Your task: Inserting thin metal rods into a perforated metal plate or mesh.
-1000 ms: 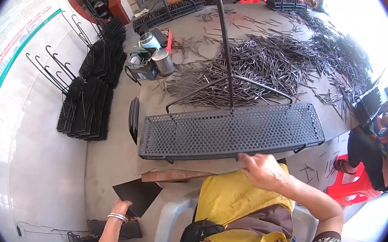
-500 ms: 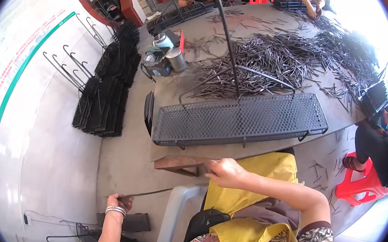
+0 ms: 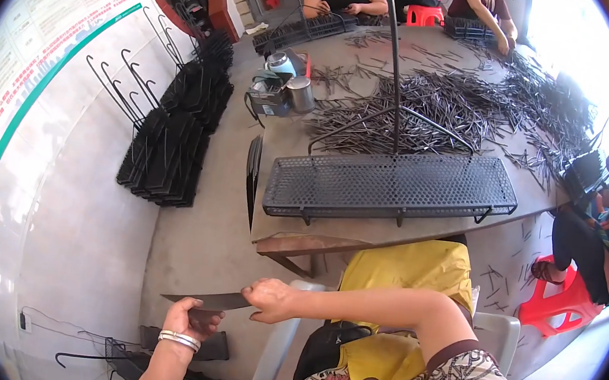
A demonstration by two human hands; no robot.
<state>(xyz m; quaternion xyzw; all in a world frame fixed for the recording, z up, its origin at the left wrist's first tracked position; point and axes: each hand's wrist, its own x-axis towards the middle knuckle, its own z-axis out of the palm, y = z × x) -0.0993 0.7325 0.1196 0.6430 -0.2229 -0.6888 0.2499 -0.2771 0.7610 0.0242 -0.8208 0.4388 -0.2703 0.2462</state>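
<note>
A thin dark flat metal strip (image 3: 224, 302) is held between my two hands, low on the left beside the chair arm. Its far tip pokes out past my left hand (image 3: 189, 321), whose fingers are wrapped round it from below. The fingers of my right hand (image 3: 268, 300) are closed on the strip's other end. On the table in front of me stands a black perforated metal basket (image 3: 394, 188) with an upright rod rising from its middle. Several thin dark panels (image 3: 252, 177) lean at the table's left edge.
Loose dark metal pieces (image 3: 439, 111) are heaped across the table (image 3: 329, 236). A metal cup (image 3: 300, 95) stands at its left side. Stacked black baskets with hooks (image 3: 176, 143) line the left wall. Other people sit around the table; a red stool (image 3: 563, 302) is at right.
My right hand has moved left and down from the table edge to the strip and closed on it. The strip has turned, showing more of its flat face. The view has shifted slightly.
</note>
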